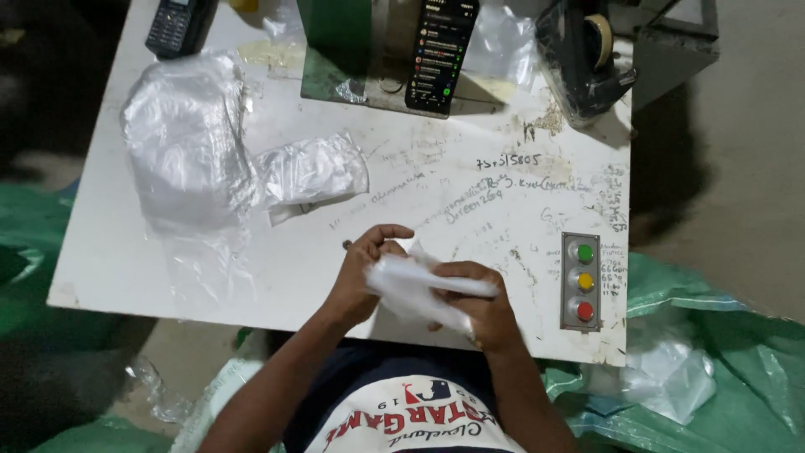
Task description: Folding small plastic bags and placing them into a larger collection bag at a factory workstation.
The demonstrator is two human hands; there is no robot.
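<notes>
Both hands hold one small clear plastic bag [419, 285] with something white in it, just above the near edge of a white table [117, 268]. My left hand [362, 273] pinches its left end with the fingers curled over the top. My right hand [482, 306] grips the right end from below. A stack of clear plastic bags [186, 143] lies at the table's left, and a smaller crumpled clear bag [312, 172] rests beside it.
A grey box with green, yellow and red buttons [582, 281] sits at the table's right edge. A lit phone [440, 52] leans on a green machine [335, 33]; a black handset [176, 25] lies far left. Green sacks [729, 361] and loose plastic surround the table.
</notes>
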